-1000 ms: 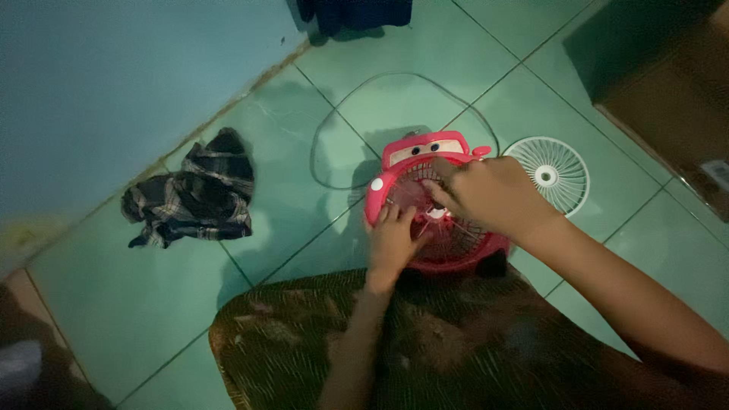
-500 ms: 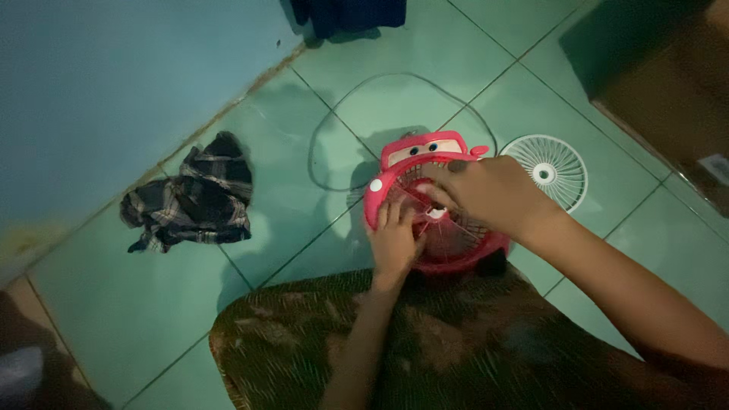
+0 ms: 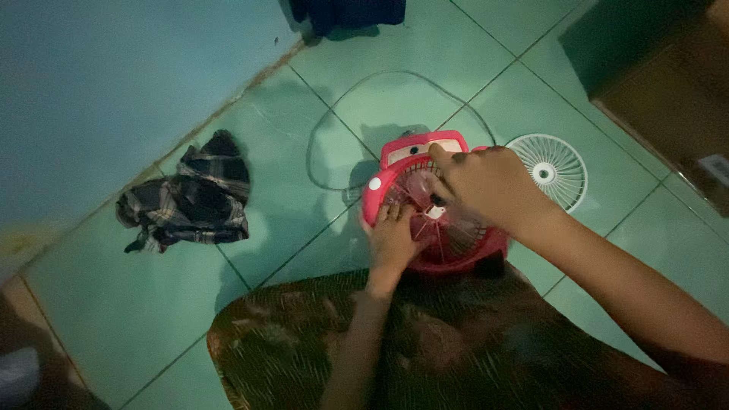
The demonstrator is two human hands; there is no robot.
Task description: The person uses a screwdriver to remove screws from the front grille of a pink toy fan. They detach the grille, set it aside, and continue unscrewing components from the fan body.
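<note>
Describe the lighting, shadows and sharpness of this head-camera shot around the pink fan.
Head view: dim, greenish light; the pink fan and white grille stand out brightest. The fan casts a soft shadow up-left on the tiled floor. The right hand and left hand look slightly soft; the patterned cloth in the foreground is dark and grainy; corners fade into murk. No glare.

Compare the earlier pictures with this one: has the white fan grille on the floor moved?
No. The white fan grille lies in the same spot on the green tiled floor, just right of the pink fan and beside the same tile joint.
</note>
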